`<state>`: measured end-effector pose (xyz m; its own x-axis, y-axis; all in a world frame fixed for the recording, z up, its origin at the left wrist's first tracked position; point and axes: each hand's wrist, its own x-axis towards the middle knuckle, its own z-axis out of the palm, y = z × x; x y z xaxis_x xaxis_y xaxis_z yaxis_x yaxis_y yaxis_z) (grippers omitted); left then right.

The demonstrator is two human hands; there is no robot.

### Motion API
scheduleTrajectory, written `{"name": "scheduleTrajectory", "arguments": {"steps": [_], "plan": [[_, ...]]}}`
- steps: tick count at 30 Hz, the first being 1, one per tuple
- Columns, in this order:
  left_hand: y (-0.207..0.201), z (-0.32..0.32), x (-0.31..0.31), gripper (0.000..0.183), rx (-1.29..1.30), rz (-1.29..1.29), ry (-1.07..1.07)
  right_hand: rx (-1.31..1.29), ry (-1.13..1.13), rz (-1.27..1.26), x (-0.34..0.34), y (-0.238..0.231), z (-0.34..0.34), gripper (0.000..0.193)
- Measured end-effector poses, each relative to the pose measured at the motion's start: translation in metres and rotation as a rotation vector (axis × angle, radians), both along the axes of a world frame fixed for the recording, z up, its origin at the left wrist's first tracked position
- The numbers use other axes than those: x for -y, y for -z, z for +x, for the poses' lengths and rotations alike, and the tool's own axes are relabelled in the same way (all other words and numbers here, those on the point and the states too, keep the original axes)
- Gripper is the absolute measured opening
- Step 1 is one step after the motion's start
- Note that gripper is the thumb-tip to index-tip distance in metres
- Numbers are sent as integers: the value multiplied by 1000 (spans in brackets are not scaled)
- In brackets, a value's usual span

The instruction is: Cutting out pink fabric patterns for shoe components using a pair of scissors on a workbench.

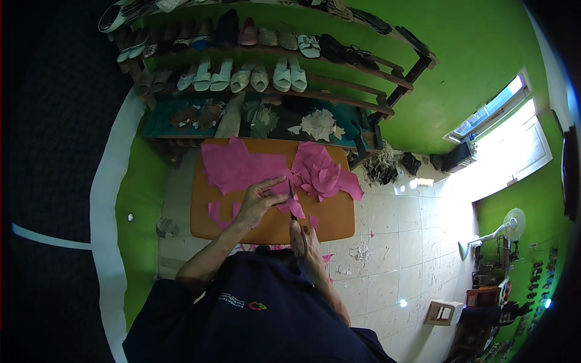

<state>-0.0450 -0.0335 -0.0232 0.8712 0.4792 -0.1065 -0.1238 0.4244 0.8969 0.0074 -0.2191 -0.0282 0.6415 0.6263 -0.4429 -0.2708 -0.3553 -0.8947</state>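
Note:
A wooden table (266, 235) with rounded corners stands in front of me, spread with pink sheet material. My left hand (257, 204) has its thumb and index finger at a small pink piece (279, 186) in the middle, gripping its edge. Closed around the handles of a pair of scissors (291, 192) is my right hand (301, 239); the dark blades point away from me, up against the pink piece. A cut pink strip (296, 209) lies beside the blades. Behind my left hand rests a large pink sheet (242, 166), and to the right sits a heap of petal-shaped pink cut pieces (319, 175).
Beyond the table rises a wooden rack (339, 97) of shoes and sandals, with piles of cut pieces (318, 125) on its lowest shelf. Scraps (362, 253) litter the tiled floor on the right. Further right are a white fan (513, 225) and a stool (443, 313).

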Motion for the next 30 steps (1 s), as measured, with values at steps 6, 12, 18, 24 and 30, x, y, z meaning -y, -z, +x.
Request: {"name": "scheduleTrajectory", "arguments": {"steps": [6, 12, 18, 24, 30], "plan": [[-10, -1, 5, 53, -15, -39, 4, 65, 67, -7, 0, 14, -2, 64], [9, -1, 4, 55, -9, -16, -23, 159, 60, -129, -4, 2, -7, 68], [6, 2, 8, 53, -16, -26, -19, 188, 88, -142, -2, 0, -10, 66], [-5, 1, 14, 54, -61, -8, -23, 185, 77, -85, -2, 3, -7, 67], [7, -2, 26, 57, -67, -25, 28, 161, 78, -93, 1, 7, -3, 72]]}}
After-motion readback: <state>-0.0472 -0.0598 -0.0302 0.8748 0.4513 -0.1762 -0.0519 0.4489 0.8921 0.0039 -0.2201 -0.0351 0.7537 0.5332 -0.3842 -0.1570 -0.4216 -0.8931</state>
